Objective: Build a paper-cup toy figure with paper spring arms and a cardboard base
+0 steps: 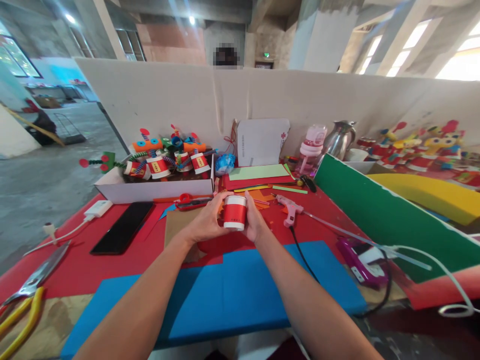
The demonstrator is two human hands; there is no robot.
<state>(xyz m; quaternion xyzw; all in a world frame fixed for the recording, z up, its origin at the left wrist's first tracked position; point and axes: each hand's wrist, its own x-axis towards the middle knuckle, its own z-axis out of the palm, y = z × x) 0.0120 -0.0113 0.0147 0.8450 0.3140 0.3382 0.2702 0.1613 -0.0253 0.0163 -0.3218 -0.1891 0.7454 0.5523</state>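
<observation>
The red-and-white paper cup (235,212) sat directly between the two hands, with the left hand (207,218) at its 9 o'clock and the right hand (255,219) at its 3 o'clock. Both touched it, so neither was clearly nearer. Its long axis ran close to upright, square across the line joining the palms; whether its base met the counter (75,272) could not be told.

The hands were grasping the cup together, each partly closed and curved to its side, fingers wrapped toward the far side and the red band facing the wearer. How firmly they pressed did not show.

Around the cup, the pink glue gun (291,208) lay near 3 o'clock, well clear of the right hand. A brown board (174,222) lay toward 9 o'clock, partly under the left forearm, with a black phone (122,228) farther out that way. The blue sheet (240,290) spread at 6 o'clock beneath the forearms, and a white box (157,190) of cup figures stood toward 10 o'clock.
</observation>
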